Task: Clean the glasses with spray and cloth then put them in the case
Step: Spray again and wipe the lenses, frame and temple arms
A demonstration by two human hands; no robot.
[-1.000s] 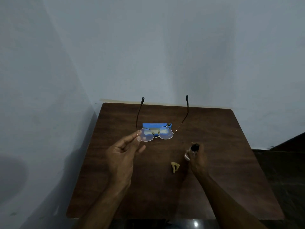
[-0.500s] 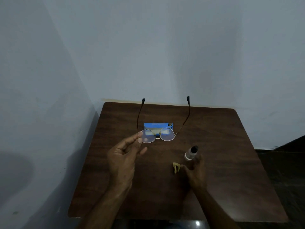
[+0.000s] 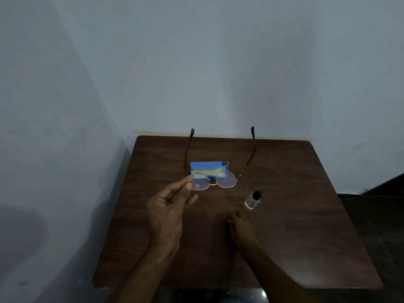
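My left hand (image 3: pixel 168 213) pinches the left rim of thin gold-framed glasses (image 3: pixel 226 182) between thumb and forefinger and holds them above the table, temples open and pointing away from me. A small clear spray bottle (image 3: pixel 252 200) with a black cap stands on the table, just beyond my right hand. My right hand (image 3: pixel 242 230) lies on the table with its fingers curled down over the small yellowish cloth, which is hidden under them. The blue glasses case (image 3: pixel 207 166) lies behind the glasses, partly seen through the lenses.
The dark wooden table (image 3: pixel 295 215) stands in a corner, with grey walls (image 3: pixel 65 149) close at the back and left. Its right edge borders a dark floor (image 3: pixel 371 206).
My right hand set the spray bottle down upright, let it go and moved back left onto the yellowish cloth. My left hand kept the glasses nearly still.
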